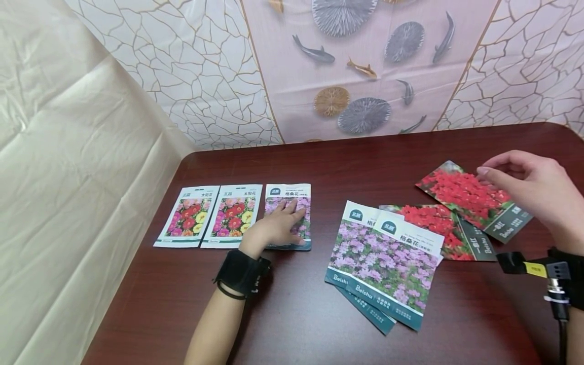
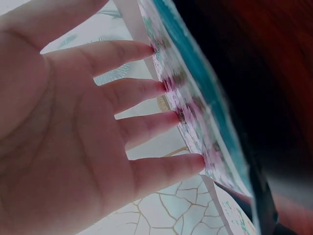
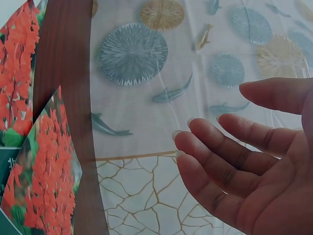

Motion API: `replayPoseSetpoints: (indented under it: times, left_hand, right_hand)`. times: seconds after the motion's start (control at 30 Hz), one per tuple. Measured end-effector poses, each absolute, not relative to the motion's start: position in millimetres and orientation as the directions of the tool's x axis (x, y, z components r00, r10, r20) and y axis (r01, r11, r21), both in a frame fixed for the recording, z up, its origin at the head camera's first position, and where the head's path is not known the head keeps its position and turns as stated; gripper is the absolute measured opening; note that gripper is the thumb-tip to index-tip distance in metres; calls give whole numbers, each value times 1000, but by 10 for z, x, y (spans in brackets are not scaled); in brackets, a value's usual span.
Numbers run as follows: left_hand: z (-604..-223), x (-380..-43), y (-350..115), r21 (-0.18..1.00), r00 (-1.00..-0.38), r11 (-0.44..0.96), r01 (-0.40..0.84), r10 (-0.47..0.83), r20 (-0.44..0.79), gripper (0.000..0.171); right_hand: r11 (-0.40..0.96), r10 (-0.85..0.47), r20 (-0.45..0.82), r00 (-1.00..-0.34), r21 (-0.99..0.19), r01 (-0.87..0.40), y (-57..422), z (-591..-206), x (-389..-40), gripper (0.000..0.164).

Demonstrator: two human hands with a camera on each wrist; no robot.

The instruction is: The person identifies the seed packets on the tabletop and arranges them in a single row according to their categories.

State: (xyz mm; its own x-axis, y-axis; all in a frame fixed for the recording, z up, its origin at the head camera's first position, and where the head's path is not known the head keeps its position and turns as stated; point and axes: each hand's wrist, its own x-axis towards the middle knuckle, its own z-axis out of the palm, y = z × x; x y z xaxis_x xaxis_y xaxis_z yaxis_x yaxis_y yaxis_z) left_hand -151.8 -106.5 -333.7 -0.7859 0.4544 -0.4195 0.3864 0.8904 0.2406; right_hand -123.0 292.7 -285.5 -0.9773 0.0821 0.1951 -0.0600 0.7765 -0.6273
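My left hand point(image 1: 278, 225) lies with spread fingers on a seed packet with purple flowers point(image 1: 301, 213), third in a row on the table. In the left wrist view its straight fingertips point(image 2: 168, 87) touch the face of that packet point(image 2: 195, 115). My right hand point(image 1: 531, 182) hovers over a red-flower seed packet point(image 1: 463, 190), fingers loosely bent and holding nothing. The right wrist view shows the thumb and fingers of this hand point(image 3: 244, 161) apart, with red-flower packets point(image 3: 46, 176) off to the left. A second red-flower packet point(image 1: 429, 223) lies partly under the first.
Two packets with mixed flowers, the left one point(image 1: 188, 218) and the right one point(image 1: 232, 218), complete the row. Several purple-flower packets point(image 1: 388, 263) overlap at the table's middle right. The dark red table point(image 1: 292, 309) meets a patterned cloth point(image 1: 365, 76) at the back.
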Motion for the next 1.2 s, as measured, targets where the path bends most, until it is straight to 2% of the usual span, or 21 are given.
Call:
replayPoseSetpoints:
  times: [0.5, 1.2]
  left_hand:
    - [-3329, -1570, -1163, 256, -780, 883, 394, 468, -415, 74]
    - [-3340, -1580, -1189, 265, -783, 879, 396, 474, -403, 72]
  right_hand:
    - [814, 150, 174, -973, -581, 21, 3042, -2902, -1253, 34]
    - [825, 139, 190, -972, -564, 8, 3050, -2907, -1256, 34]
